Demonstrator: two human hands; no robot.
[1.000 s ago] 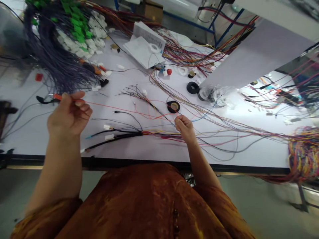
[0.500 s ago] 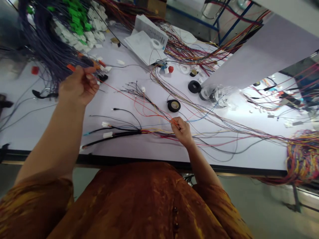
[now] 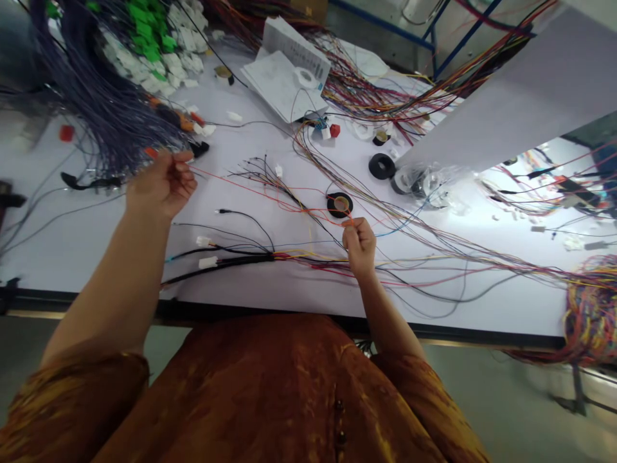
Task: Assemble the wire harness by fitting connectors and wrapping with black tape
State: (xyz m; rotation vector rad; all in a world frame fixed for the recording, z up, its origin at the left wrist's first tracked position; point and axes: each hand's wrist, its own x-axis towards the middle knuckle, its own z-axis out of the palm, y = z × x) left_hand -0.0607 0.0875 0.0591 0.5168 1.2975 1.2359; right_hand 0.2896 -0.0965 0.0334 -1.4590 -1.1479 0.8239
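Observation:
Between my two hands an orange-red wire (image 3: 241, 186) runs stretched above the white table. My left hand (image 3: 164, 183) pinches its far end, where a small orange piece (image 3: 151, 153) shows beside the fingers. Closed around the wire's other part is my right hand (image 3: 359, 243), with thin loops of it at the fingertips. Just behind that hand lies a roll of black tape (image 3: 340, 205). Below the stretched wire rests a wire harness in black sleeving (image 3: 245, 258), with a white connector (image 3: 208, 262) on one branch. Dark wires with bare terminals (image 3: 263, 168) fan out near the middle.
Purple-grey cables (image 3: 96, 96) and green connectors (image 3: 144, 29) pile up at the back left. Papers (image 3: 279, 83) and another black tape roll (image 3: 382, 166) lie further back. A white slanted panel (image 3: 511, 96) stands at the right. Bundled wires (image 3: 592, 296) hang over the right end.
My right hand has moved slightly right and away from me, drawing the orange-red wire along. The left hand has shifted a little right and lower, still pinching.

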